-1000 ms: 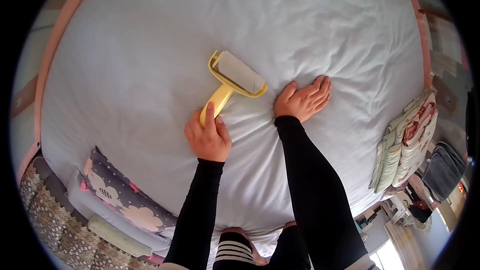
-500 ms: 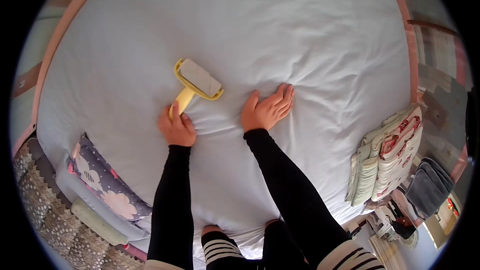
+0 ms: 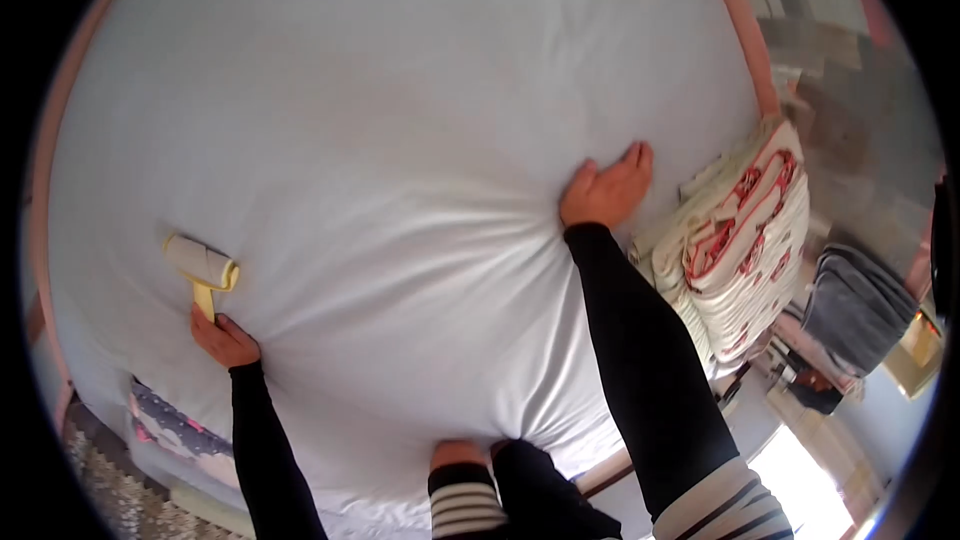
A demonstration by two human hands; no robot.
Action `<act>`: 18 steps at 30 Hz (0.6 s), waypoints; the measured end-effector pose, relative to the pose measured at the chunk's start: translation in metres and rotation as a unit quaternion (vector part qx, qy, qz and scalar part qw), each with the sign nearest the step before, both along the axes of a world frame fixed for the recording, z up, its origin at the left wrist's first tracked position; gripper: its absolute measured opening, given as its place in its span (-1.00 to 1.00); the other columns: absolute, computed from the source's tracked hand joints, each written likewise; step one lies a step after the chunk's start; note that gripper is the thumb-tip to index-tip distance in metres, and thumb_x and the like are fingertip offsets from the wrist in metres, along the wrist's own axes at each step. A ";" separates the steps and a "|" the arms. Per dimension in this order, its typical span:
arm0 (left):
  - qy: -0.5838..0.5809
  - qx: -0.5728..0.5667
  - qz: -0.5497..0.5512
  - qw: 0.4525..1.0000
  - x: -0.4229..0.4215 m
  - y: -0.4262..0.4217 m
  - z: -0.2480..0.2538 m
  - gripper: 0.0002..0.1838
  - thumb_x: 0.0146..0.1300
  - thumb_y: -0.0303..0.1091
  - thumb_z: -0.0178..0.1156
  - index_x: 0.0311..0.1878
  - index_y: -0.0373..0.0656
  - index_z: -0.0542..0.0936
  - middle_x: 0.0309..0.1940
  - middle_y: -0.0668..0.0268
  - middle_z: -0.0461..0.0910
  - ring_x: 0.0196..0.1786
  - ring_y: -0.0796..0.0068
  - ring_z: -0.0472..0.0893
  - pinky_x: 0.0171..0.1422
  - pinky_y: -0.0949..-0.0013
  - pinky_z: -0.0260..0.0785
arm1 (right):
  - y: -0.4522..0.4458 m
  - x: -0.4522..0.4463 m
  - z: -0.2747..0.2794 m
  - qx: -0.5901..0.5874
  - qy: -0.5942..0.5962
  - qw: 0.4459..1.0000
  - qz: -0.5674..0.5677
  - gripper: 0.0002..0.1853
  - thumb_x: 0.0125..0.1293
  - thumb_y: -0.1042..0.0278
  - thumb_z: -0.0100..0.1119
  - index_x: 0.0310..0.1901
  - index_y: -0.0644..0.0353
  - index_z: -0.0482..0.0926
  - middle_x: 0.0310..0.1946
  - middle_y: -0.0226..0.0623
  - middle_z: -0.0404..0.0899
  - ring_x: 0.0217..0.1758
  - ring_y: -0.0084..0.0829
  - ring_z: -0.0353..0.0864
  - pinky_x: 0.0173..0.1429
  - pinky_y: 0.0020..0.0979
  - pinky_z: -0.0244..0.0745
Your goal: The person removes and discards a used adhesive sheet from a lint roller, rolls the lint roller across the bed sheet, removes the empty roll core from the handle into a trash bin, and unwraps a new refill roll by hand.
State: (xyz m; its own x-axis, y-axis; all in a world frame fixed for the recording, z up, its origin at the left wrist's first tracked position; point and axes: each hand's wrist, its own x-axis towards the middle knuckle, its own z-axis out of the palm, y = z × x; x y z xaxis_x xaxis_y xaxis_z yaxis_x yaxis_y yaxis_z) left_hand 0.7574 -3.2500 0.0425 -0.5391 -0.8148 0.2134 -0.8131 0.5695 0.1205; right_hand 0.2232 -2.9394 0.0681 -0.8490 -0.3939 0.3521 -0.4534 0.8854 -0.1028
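My left hand (image 3: 224,340) is closed around the yellow handle of a lint roller (image 3: 203,262), whose pale roll lies against the light sheet (image 3: 400,140) at the left. Folds in the sheet run between my two arms. My right hand (image 3: 608,190) presses on the sheet at the right, near the folded bedding; its fingers are partly spread and nothing shows in it.
Folded white bedding with red patterns (image 3: 745,240) sits at the bed's right edge. Beyond it lies a dark grey folded cloth (image 3: 860,310). A dark patterned pillow (image 3: 180,430) is at the lower left. Pink edging (image 3: 740,20) borders the bed.
My left hand has moved left and nearer the pillow with the lint roller. The right hand now rests closer to the folded bedding. The camera view has shifted, and the sheet's folds have changed.
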 end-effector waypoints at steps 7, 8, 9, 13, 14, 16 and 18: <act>-0.083 0.034 0.050 0.995 -0.030 0.007 0.027 -0.45 0.62 -0.28 -0.08 0.50 -0.46 0.28 0.40 -0.23 0.39 0.45 -0.27 0.35 0.56 -0.09 0.18 | 0.016 -0.014 -0.002 -0.032 -0.048 0.998 -0.015 -0.13 0.19 0.10 0.14 0.46 0.51 0.22 0.49 0.24 0.21 0.62 0.23 0.11 0.65 0.25 -0.02; -0.080 0.050 0.048 0.994 -0.034 0.009 0.038 -0.45 0.62 -0.27 -0.07 0.50 -0.47 0.28 0.39 -0.23 0.40 0.43 -0.26 0.37 0.54 -0.08 0.20 | 0.013 -0.013 -0.001 -0.038 -0.059 0.997 -0.015 -0.13 0.19 0.09 0.14 0.46 0.50 0.22 0.49 0.23 0.21 0.63 0.22 0.11 0.66 0.25 -0.02; -0.073 0.065 0.050 0.994 -0.043 0.010 0.049 -0.45 0.62 -0.27 -0.07 0.50 -0.47 0.28 0.37 -0.23 0.41 0.42 -0.26 0.39 0.52 -0.08 0.22 | 0.011 -0.012 -0.002 -0.042 -0.065 0.997 -0.018 -0.13 0.18 0.10 0.15 0.46 0.49 0.22 0.50 0.22 0.21 0.63 0.22 0.11 0.66 0.25 -0.01; -0.008 0.016 -0.014 1.000 -0.100 0.014 0.070 -0.44 0.63 -0.19 -0.04 0.48 -0.45 0.33 0.32 -0.25 0.45 0.31 -0.28 0.47 0.41 -0.10 0.32 | 0.014 -0.015 0.000 -0.058 -0.078 0.995 -0.018 -0.12 0.14 0.11 0.18 0.45 0.47 0.23 0.50 0.19 0.20 0.63 0.20 0.11 0.65 0.25 0.01; 0.014 0.001 -0.035 0.999 -0.127 0.015 0.075 -0.43 0.63 -0.17 -0.04 0.47 -0.44 0.34 0.31 -0.25 0.46 0.30 -0.28 0.47 0.41 -0.09 0.33 | 0.014 -0.015 0.000 -0.062 -0.081 0.995 -0.018 -0.12 0.13 0.12 0.19 0.45 0.47 0.23 0.51 0.19 0.20 0.63 0.20 0.12 0.65 0.25 0.01; 0.056 -0.004 -0.106 0.993 -0.199 0.005 0.077 -0.44 0.62 -0.16 0.00 0.47 -0.40 0.37 0.28 -0.19 0.50 0.28 -0.22 0.49 0.39 -0.06 0.35 | 0.014 -0.015 -0.001 -0.068 -0.079 0.994 -0.015 -0.11 0.12 0.13 0.19 0.45 0.48 0.23 0.50 0.20 0.20 0.63 0.20 0.12 0.65 0.25 0.01; 0.084 -0.010 -0.186 0.979 -0.302 -0.013 0.071 -0.47 0.58 -0.22 0.05 0.47 -0.34 0.41 0.24 -0.10 0.54 0.25 -0.14 0.52 0.38 0.01 0.37 | 0.014 -0.015 0.001 -0.073 -0.081 0.994 -0.015 -0.12 0.12 0.14 0.19 0.45 0.48 0.23 0.50 0.20 0.20 0.63 0.21 0.12 0.65 0.25 0.01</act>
